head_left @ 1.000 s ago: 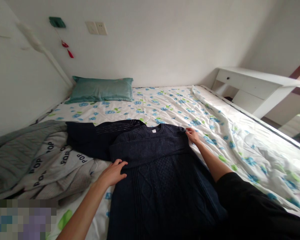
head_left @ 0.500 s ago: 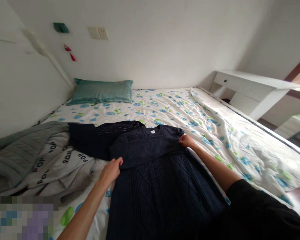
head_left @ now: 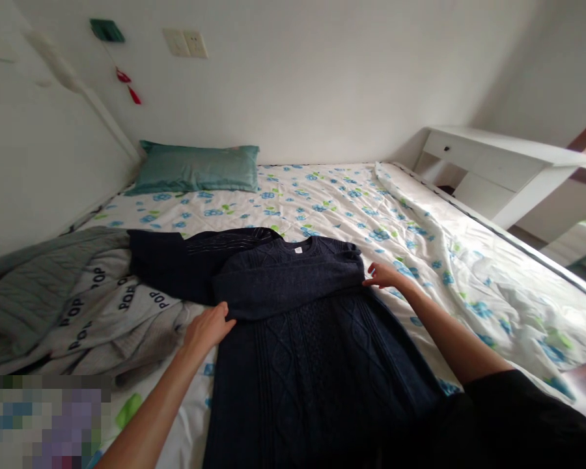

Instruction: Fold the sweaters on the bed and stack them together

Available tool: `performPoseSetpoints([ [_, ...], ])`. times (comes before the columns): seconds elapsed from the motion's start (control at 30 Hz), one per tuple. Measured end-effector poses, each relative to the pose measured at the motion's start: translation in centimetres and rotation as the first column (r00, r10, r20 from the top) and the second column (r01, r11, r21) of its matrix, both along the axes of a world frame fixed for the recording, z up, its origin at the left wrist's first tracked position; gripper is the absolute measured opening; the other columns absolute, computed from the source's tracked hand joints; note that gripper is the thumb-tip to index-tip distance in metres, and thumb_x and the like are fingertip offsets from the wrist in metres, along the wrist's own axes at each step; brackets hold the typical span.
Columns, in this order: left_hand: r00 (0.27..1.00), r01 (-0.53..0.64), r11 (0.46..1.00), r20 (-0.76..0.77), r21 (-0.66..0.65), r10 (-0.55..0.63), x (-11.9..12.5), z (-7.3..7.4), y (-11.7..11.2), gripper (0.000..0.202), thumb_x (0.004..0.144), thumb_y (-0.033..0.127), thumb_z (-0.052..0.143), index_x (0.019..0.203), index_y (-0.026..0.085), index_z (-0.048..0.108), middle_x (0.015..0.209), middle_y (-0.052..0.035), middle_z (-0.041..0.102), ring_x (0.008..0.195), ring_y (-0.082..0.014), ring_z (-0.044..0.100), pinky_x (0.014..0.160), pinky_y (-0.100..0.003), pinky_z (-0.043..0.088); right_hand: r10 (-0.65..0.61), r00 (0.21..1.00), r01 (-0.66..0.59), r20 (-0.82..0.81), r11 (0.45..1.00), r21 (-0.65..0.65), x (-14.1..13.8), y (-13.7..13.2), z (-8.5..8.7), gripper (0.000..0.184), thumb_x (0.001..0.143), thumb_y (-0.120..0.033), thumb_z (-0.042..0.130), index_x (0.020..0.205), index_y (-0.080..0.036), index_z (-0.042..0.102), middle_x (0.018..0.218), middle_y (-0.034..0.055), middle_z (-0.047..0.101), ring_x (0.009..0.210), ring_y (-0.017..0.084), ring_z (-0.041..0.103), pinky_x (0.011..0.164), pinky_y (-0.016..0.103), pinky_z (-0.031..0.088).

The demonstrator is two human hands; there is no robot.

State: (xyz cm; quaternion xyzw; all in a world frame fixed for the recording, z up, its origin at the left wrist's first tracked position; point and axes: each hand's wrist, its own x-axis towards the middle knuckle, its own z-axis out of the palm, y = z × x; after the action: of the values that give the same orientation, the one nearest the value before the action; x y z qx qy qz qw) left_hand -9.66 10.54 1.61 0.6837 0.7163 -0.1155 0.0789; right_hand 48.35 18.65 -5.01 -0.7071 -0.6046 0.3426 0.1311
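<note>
A dark navy cable-knit sweater (head_left: 312, 365) lies spread on the bed, its collar with a small white tag toward the pillow. One sleeve (head_left: 288, 286) is laid flat across its chest. My left hand (head_left: 208, 329) is at the sweater's left edge by the folded sleeve, thumb and forefinger apart, nothing gripped between them. On the other side, my right hand (head_left: 385, 275) hovers by the right edge near the shoulder, fingers parted, one fingertip close to or touching the knit.
Left of the sweater lie another dark knit garment (head_left: 163, 264), a grey cable-knit (head_left: 34, 293) and a pale garment printed POP (head_left: 95, 306). A green pillow (head_left: 200, 169) rests at the bed's head. A white desk (head_left: 488, 163) stands beyond the floral sheet (head_left: 317, 195).
My right hand has let go of the sweater's edge and moved slightly right, fingers opening. My left hand has loosened its pinch and shifted a little left. The view has tilted slightly downward.
</note>
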Motion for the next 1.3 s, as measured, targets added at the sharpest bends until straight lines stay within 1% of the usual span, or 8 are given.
performPoseSetpoints([
  [0.17, 0.996, 0.085, 0.996, 0.037, -0.010, -0.084, 0.5, 0.3, 0.1, 0.015, 0.091, 0.010, 0.059, 0.096, 0.025, 0.060, 0.102, -0.0068, 0.078, 0.100, -0.0274, 0.074, 0.078, -0.032, 0.042, 0.166, 0.907, -0.261, 0.387, 0.943, 0.207, -1.5, -4.4, -0.5, 0.035, 0.090, -0.035, 0.088, 0.116, -0.020, 0.071, 0.116, 0.0113, 0.081, 0.107, 0.028, 0.078, 0.090, 0.033, 0.059],
  [0.37, 0.935, 0.285, 0.957, 0.233, -0.042, -0.268, 1.3, 0.2, -0.5, 0.031, 0.078, -0.002, 0.053, 0.087, 0.026, 0.062, 0.093, -0.0022, 0.075, 0.098, -0.0244, 0.070, 0.081, -0.032, 0.039, 0.112, 0.827, -0.240, 0.551, 0.956, 0.167, -2.9, -5.3, 0.0, 0.029, 0.099, -0.029, 0.072, 0.127, -0.019, 0.072, 0.113, 0.0163, 0.081, 0.101, 0.031, 0.080, 0.084, 0.034, 0.056],
  [0.5, 0.926, 0.305, 0.941, 0.275, -0.144, -0.258, 0.5, 0.5, -0.4, 0.034, 0.071, 0.002, 0.056, 0.093, 0.025, 0.069, 0.088, -0.0011, 0.072, 0.092, -0.0231, 0.069, 0.079, -0.030, 0.042, 0.141, 0.798, -0.193, 0.586, 0.981, 0.026, -2.3, -5.2, -0.3, 0.025, 0.097, -0.024, 0.071, 0.119, -0.015, 0.078, 0.112, 0.0223, 0.080, 0.104, 0.037, 0.081, 0.083, 0.037, 0.056],
  [0.67, 0.866, 0.271, 0.948, 0.472, -0.165, -0.165, -3.1, 1.7, 0.4, 0.030, 0.076, 0.025, 0.063, 0.104, 0.022, 0.072, 0.087, -0.0008, 0.073, 0.085, -0.0221, 0.070, 0.080, -0.029, 0.049, 0.135, 0.872, -0.249, 0.471, 0.950, 0.190, -2.6, -4.3, -0.9, 0.045, 0.089, -0.021, 0.074, 0.134, -0.015, 0.075, 0.127, 0.0189, 0.078, 0.114, 0.034, 0.078, 0.096, 0.037, 0.057],
  [0.83, 0.899, 0.138, 0.984, 0.431, -0.115, -0.075, -6.2, 1.9, 0.5, 0.025, 0.077, 0.039, 0.067, 0.096, 0.023, 0.066, 0.091, -0.0034, 0.076, 0.090, -0.0249, 0.073, 0.083, -0.031, 0.053, 0.080, 0.967, -0.165, 0.240, 0.918, 0.360, -3.7, -2.5, -1.8, 0.047, 0.090, -0.021, 0.073, 0.137, -0.019, 0.073, 0.133, 0.0118, 0.079, 0.113, 0.026, 0.077, 0.104, 0.032, 0.055],
  [1.03, 0.962, 0.145, 0.986, 0.244, -0.086, -0.120, -3.6, -0.1, -0.2, 0.025, 0.087, 0.046, 0.070, 0.091, 0.025, 0.057, 0.094, -0.0039, 0.077, 0.091, -0.0256, 0.073, 0.077, -0.031, 0.045, -0.120, 0.992, 0.102, 0.035, 0.941, 0.323, -3.9, -1.1, -2.2, 0.040, 0.094, -0.029, 0.076, 0.133, -0.020, 0.074, 0.112, 0.0076, 0.084, 0.096, 0.023, 0.079, 0.092, 0.032, 0.058],
  [1.17, 0.983, 0.124, 0.986, 0.122, 0.116, -0.138, -2.2, -0.5, 0.0, 0.015, 0.093, 0.032, 0.060, 0.084, 0.026, 0.050, 0.093, -0.0034, 0.072, 0.090, -0.0244, 0.070, 0.075, -0.031, 0.038, -0.151, 0.988, 0.138, 0.002, 0.907, 0.399, -3.5, -0.4, -1.8, 0.030, 0.094, -0.026, 0.072, 0.122, -0.021, 0.079, 0.114, 0.0059, 0.084, 0.096, 0.022, 0.079, 0.098, 0.034, 0.059],
  [1.3, 0.987, 0.040, 0.989, 0.147, 0.140, -0.060, -1.6, -0.4, 0.3, 0.025, 0.093, 0.028, 0.061, 0.079, 0.025, 0.040, 0.081, -0.0001, 0.066, 0.083, -0.0212, 0.066, 0.072, -0.029, 0.034, -0.093, 0.993, 0.065, 0.078, 0.950, 0.307, -3.0, 0.0, -2.2, 0.021, 0.092, -0.022, 0.074, 0.112, -0.022, 0.082, 0.110, 0.0060, 0.085, 0.104, 0.024, 0.079, 0.098, 0.032, 0.058],
])
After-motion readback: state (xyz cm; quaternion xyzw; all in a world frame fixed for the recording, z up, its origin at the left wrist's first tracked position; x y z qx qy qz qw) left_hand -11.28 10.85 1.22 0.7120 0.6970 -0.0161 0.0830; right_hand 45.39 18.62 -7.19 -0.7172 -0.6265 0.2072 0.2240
